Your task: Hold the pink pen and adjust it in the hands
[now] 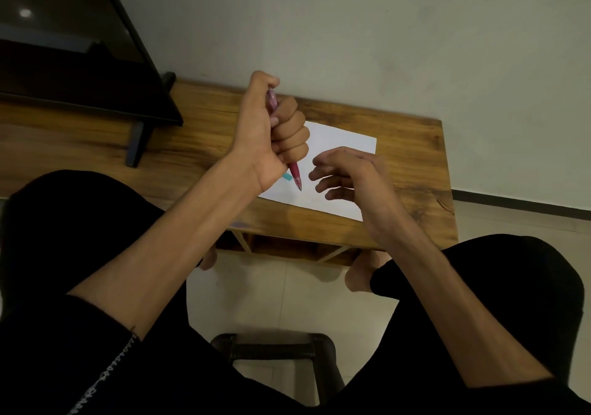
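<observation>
My left hand [271,136] grips a pink pen [295,174] in a fist, thumb on its top end and tip pointing down at a white sheet of paper [339,139]. The sheet lies on a low wooden table [412,158]. A small teal thing [287,176] shows on the paper just beside the pen, partly hidden by my left hand. My right hand [348,174] hovers over the paper to the right of the pen tip, fingers loosely curled and holding nothing.
A black flat screen [73,46] on a stand [137,142] occupies the table's left part. A pale wall rises behind the table. My knees in black trousers flank a dark stool [275,350] on the tiled floor.
</observation>
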